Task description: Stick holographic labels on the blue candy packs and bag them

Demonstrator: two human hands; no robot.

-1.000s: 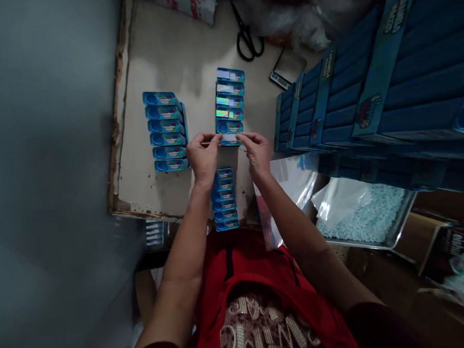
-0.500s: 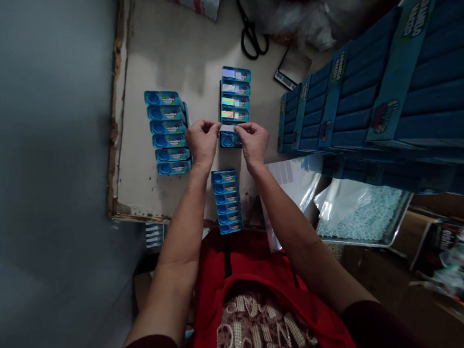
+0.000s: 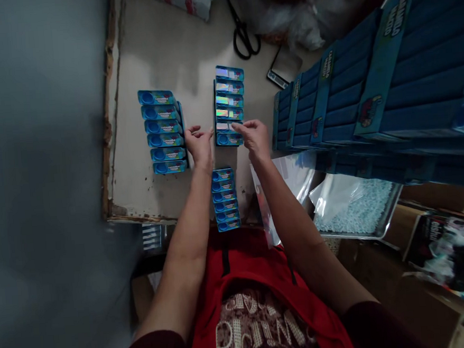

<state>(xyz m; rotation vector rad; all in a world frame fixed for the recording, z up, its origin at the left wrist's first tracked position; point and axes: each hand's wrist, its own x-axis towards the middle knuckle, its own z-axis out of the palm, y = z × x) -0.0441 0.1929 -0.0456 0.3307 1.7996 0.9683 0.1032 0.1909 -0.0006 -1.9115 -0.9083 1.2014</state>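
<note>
A row of small blue boxes point(image 3: 229, 139) stands in the middle of the table, with shiny holographic stickers point(image 3: 223, 100) across most of their ends. On the second box from the near end lies another sticker point(image 3: 223, 126), pale and silvery. My right hand point(image 3: 257, 140) has its thumb and fingertips together at the right end of that sticker. Just left of the row, my left hand point(image 3: 199, 147) is apart from the sticker, holding nothing, its thumb and fingers slightly spread. The nearest box in this row has no sticker that I can see.
Another row of blue boxes point(image 3: 164, 127) stands on the left, and a third row point(image 3: 225, 196) at the near edge. Black scissors point(image 3: 242, 38) and a small scale point(image 3: 279, 78) lie farther back. Stacked blue cartons point(image 3: 388, 78) line the right, above a tray of pale-blue pieces point(image 3: 367, 207).
My left hand has let go of the sticker and drawn back to the left. The sticker now rests on the box, with my right fingertips still at its right end.
</note>
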